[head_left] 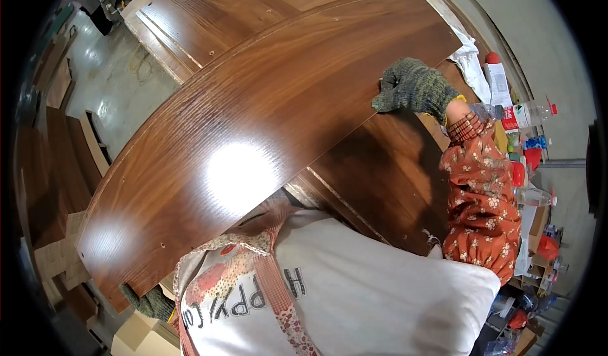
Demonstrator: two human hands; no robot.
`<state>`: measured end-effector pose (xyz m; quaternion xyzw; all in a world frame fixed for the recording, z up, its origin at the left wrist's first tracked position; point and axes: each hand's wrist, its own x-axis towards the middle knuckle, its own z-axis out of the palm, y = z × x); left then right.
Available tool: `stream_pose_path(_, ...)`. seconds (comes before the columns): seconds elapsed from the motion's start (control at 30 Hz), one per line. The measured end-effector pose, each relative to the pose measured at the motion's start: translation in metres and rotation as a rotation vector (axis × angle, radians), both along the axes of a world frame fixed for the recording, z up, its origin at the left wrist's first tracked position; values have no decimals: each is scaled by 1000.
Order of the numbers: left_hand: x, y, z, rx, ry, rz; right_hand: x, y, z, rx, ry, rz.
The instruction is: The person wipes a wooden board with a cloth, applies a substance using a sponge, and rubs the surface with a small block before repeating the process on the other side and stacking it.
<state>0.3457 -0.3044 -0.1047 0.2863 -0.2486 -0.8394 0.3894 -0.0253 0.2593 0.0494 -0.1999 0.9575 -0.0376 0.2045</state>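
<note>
A long glossy brown wooden panel (253,121) stretches from the lower left to the upper right, tilted up over a stack of similar boards. My right hand (415,89), in a grey-green knitted glove, grips the panel's right long edge. My left hand (152,302), gloved the same way, holds the panel's near corner from underneath and is mostly hidden by it. My white apron front (354,292) fills the lower middle, and an orange flowered sleeve (481,204) covers my right forearm.
More brown wooden panels (209,14) lie stacked beneath and beyond. A clear plastic bottle (525,112), a white carton (498,80) and small coloured items crowd the right side. Grey concrete floor (107,83) and other boards (63,159) are at the left.
</note>
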Motion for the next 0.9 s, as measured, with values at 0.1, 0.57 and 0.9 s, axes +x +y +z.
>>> stream_pose_path(0.1, -2, -3, -4, 6, -12, -7, 13, -7, -21, -131, 360, 191)
stream_pose_path(0.57, 6, 7, -5, 24, -5, 15, -16, 8, 4, -5, 46, -110)
stream_pose_path(0.9, 8, 7, -1, 24, -23, 20, -27, 27, 2, 158, 42, 30)
